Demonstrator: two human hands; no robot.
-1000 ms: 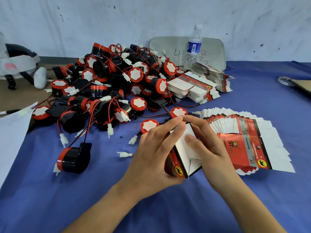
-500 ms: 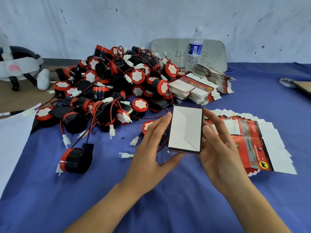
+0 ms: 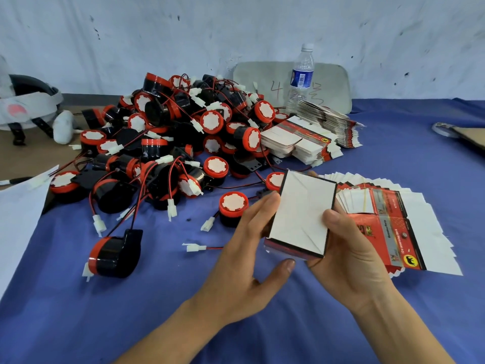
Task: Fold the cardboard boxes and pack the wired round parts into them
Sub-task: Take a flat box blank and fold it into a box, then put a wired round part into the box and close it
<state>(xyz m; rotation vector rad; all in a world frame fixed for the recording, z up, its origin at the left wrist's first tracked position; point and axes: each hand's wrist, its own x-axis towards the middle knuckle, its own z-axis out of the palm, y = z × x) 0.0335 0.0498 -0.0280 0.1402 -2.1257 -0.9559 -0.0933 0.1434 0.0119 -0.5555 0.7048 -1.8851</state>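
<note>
One smooth rectangular cardboard box (image 3: 301, 214)

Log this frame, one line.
box: folded, white end up; left hand: grips its left side; right hand: grips right side, thumb on top; round parts: piled behind

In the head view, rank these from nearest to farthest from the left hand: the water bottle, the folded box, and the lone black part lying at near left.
1. The box: at centre, its left side against the fingers of the left hand.
2. The lone part: off to the left on the blue cloth, apart from the pile.
3. The bottle: upright at the far back, by the wall.
</note>
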